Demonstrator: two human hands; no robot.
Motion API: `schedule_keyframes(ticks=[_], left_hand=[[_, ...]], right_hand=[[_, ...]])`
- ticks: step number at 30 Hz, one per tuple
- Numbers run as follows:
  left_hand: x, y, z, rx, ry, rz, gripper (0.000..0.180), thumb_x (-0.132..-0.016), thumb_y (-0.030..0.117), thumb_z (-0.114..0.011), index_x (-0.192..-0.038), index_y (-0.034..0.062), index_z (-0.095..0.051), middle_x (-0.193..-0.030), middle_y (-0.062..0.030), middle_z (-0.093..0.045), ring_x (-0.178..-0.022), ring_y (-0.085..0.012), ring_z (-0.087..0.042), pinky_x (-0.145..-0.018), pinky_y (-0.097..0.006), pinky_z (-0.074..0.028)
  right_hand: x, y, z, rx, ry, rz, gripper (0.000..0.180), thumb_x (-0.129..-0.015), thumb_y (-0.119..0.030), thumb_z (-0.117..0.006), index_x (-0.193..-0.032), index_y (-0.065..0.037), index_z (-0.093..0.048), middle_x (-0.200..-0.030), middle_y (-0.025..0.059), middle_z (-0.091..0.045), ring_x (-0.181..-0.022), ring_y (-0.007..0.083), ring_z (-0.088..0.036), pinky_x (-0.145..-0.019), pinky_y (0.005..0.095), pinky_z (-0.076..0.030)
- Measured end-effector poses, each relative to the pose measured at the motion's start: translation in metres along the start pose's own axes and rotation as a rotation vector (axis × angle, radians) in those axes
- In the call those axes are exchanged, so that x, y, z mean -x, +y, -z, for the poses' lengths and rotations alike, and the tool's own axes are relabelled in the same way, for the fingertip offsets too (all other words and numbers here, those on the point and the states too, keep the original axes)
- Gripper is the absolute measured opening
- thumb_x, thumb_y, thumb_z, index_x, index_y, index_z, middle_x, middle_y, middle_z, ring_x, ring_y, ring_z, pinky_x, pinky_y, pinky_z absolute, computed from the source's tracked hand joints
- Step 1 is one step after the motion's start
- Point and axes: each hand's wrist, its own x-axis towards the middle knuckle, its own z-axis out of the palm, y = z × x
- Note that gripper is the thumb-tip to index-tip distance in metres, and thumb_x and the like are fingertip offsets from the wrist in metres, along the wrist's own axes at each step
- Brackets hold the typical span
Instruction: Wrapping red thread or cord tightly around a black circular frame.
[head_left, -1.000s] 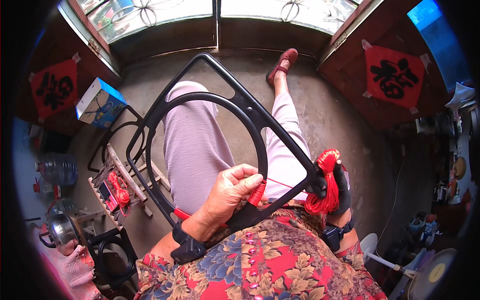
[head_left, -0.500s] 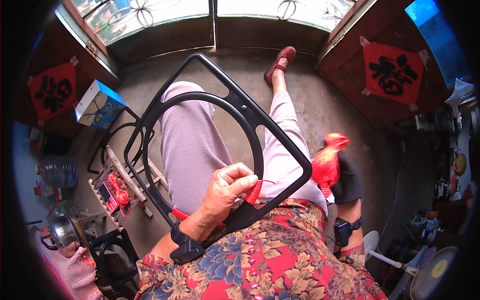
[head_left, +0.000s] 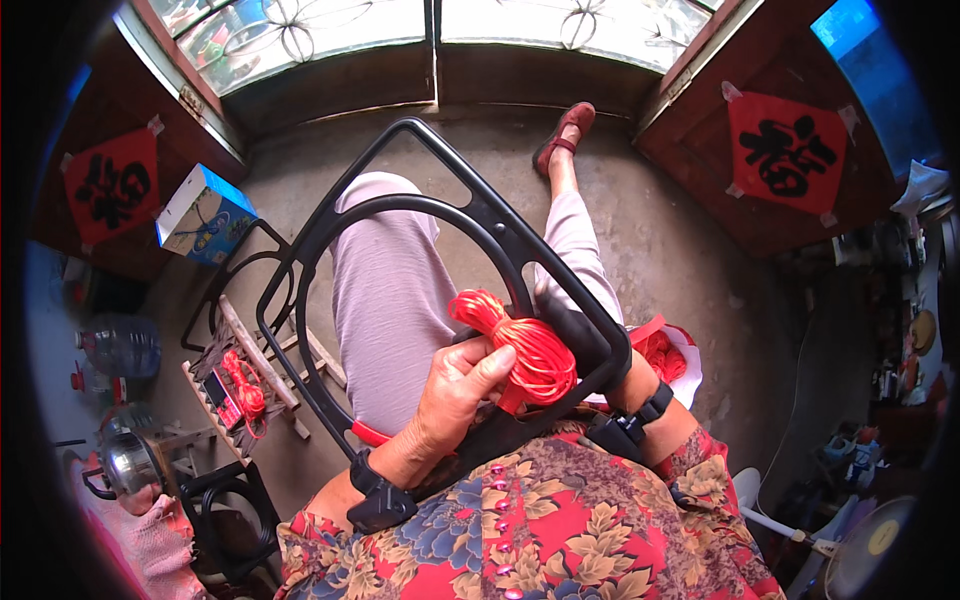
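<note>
A black frame (head_left: pixel 500 228), squarish with a round inner ring, rests tilted over my lap. A tied bundle of red cord (head_left: pixel 543 360) lies at its near right part, covering much of the ring there. My left hand (head_left: pixel 452 390) is closed, thumb and fingers pinching the bundle's left side. My right hand (head_left: pixel 578 325), in a black glove, reaches in behind the frame's right corner against the bundle's far side. Its fingers are partly hidden by cord and frame. Red wrapping (head_left: pixel 370 433) shows on the frame's near left part.
A white bag (head_left: pixel 684 372) with more red cord sits by my right forearm. On the left, a wooden stool (head_left: pixel 262 350) bears red cord and a small device. Another black frame (head_left: pixel 213 300) and a blue box (head_left: pixel 205 215) stand beyond it. A fan (head_left: pixel 868 545) is at the lower right.
My right hand has come in from the right with the red cord bundle to the frame, beside my left hand. The left hand's pinch has shifted from the wrapped ring onto the bundle.
</note>
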Motion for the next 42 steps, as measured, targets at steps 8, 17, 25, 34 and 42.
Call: schedule_keyframes(ticks=[8,17,25,34,42], left_hand=[[-0.005,-0.014,0.010,0.341,-0.080,0.119,0.045,-0.098,0.036,-0.035,-0.109,-0.0019,-0.056,-0.096,-0.0137,-0.064,-0.081,-0.0211,-0.064,-0.073,-0.032,-0.051],[-0.003,-0.004,0.012,0.300,-0.116,0.212,0.042,-0.097,0.034,-0.035,-0.104,-0.0023,-0.056,-0.103,-0.0221,-0.062,-0.090,-0.0273,-0.064,-0.076,-0.040,-0.053],[-0.001,-0.002,0.008,0.280,-0.052,0.157,0.024,-0.093,0.021,-0.051,-0.098,-0.0016,-0.058,-0.083,-0.0143,-0.065,-0.071,-0.0200,-0.067,-0.065,-0.031,-0.057],[-0.004,0.004,0.003,0.118,-0.026,0.075,0.008,-0.089,0.011,-0.057,-0.091,0.0044,-0.053,-0.078,-0.0104,-0.065,-0.073,-0.0180,-0.068,-0.062,-0.027,-0.057],[-0.002,-0.002,0.004,0.060,0.002,0.032,0.011,-0.088,0.011,-0.059,-0.090,0.0004,-0.056,-0.078,-0.0057,-0.064,-0.070,-0.0103,-0.063,-0.065,-0.022,-0.050]], right_hand=[[0.001,-0.029,-0.019,-1.062,0.528,-0.697,0.042,-0.095,-0.014,-0.047,-0.135,-0.002,-0.040,-0.135,0.0107,-0.045,-0.122,0.0148,-0.044,-0.104,0.0280,-0.036],[0.042,-0.018,0.052,-1.630,0.987,-0.545,0.031,-0.100,-0.026,-0.036,-0.108,0.002,-0.046,-0.072,0.0010,-0.043,-0.057,0.0079,-0.041,-0.057,0.0223,-0.039],[0.134,-0.025,0.098,-1.455,1.082,-0.304,0.022,-0.100,-0.024,-0.033,-0.100,-0.004,-0.043,-0.071,0.0012,-0.038,-0.052,0.0071,-0.037,-0.049,0.0214,-0.034],[0.093,-0.035,0.071,-0.701,1.099,-0.819,0.031,-0.095,-0.022,-0.049,-0.120,-0.003,-0.052,-0.095,0.0071,-0.062,-0.082,0.0157,-0.059,-0.076,0.0275,-0.049],[-0.019,-0.068,0.037,-0.656,0.135,-0.953,0.041,-0.080,-0.008,-0.066,-0.118,0.003,-0.054,-0.102,0.0041,-0.062,-0.095,0.0111,-0.055,-0.088,0.0262,-0.043]])
